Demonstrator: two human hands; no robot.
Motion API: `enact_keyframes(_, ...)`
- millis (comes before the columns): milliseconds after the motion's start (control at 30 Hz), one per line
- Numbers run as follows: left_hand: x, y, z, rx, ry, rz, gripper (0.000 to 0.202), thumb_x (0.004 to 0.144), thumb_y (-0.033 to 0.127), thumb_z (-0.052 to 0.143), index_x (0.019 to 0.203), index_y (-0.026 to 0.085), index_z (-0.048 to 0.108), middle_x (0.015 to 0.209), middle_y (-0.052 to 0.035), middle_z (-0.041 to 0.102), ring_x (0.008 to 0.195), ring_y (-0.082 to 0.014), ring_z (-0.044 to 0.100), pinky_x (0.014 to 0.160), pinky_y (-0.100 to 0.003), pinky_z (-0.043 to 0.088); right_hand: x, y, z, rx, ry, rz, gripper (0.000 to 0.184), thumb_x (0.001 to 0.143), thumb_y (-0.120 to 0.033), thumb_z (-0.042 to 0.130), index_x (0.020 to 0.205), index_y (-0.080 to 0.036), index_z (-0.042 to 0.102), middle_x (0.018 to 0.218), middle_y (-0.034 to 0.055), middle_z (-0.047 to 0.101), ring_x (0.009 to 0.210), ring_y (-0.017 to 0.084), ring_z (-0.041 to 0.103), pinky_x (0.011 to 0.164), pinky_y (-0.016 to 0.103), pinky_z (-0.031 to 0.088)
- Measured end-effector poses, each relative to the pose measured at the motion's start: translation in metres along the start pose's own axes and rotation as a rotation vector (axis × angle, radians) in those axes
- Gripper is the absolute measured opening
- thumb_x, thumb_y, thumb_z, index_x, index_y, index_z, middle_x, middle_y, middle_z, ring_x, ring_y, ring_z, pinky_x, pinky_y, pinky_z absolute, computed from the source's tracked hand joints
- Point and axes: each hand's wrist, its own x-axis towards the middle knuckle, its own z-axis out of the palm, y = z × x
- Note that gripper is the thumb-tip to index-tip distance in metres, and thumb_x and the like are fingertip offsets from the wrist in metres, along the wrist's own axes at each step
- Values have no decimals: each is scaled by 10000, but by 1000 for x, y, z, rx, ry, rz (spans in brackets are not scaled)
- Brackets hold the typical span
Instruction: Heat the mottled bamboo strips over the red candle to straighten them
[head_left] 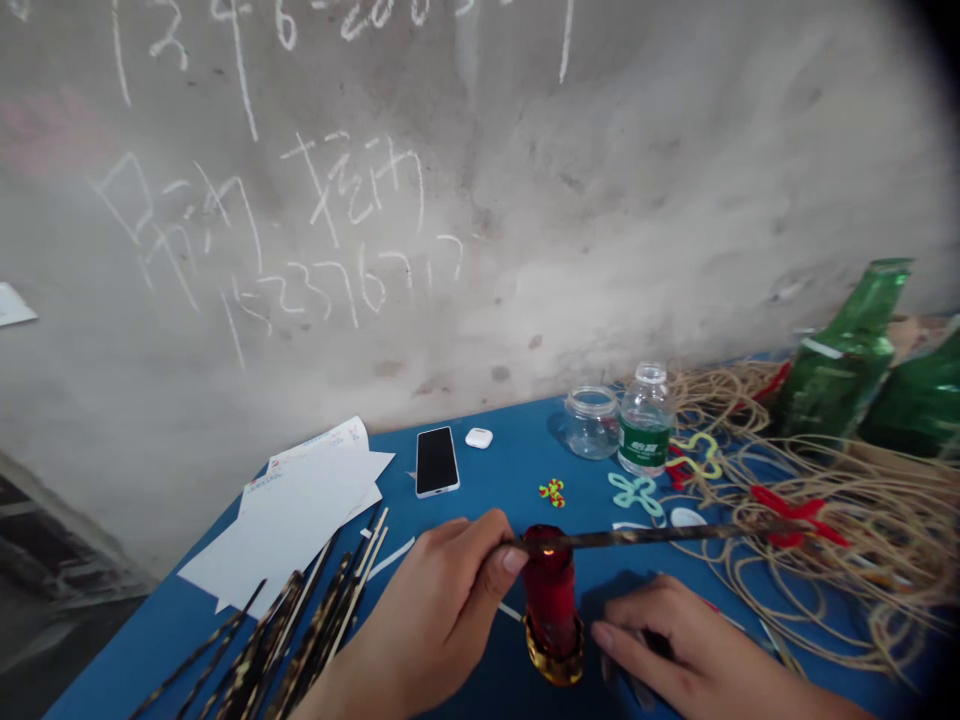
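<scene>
One mottled strip (637, 537) pinched by left hand (435, 610) across red candle (551, 595) top; right hand (682, 655) flat, unclenched, at candle's 4 o'clock. Likely heating; next needs steadiness.

Bare blue table (510, 470) centre — cord tangle (862, 520) crowds right, sticks (300, 640) left.
</scene>
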Motion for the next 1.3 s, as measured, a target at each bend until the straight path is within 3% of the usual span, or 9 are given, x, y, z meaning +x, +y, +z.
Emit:
enact_keyframes(400,-1,1,1,1,23,17,361,1154,385,357,845,238,470,699,35,501,613,-145,463,564,-315,293,-1,-1,-1,-10,-7,-15,587,1123,-556,368,774,-211,689,731,40,745,745,197,707,718,296,464)
enact_keyframes(600,0,2,2,-22,40,24,339,1143,361,381,843,238,478,686,37,485,615,-147,459,564,-318,284,-2,1,0,-29,43,-5,619,1100,-611,376,803,-210,742,819,90,785,862,248,745,711,299,497)
enact_keyframes(833,-1,0,3,5,33,-19,331,1135,385,396,854,237,489,727,29,522,628,-151,466,570,-314,285,-2,-1,-1,-2,5,5,581,1105,-585,390,764,-218,684,723,44,751,751,209,711,724,301,483)
enact_keyframes(1300,-3,-9,-4,-51,64,15,386,1160,418,362,825,241,436,723,33,472,647,-153,441,607,-327,299,-2,2,0,-33,-1,-7,589,1118,-575,368,805,-210,708,763,49,742,804,215,707,736,304,462)
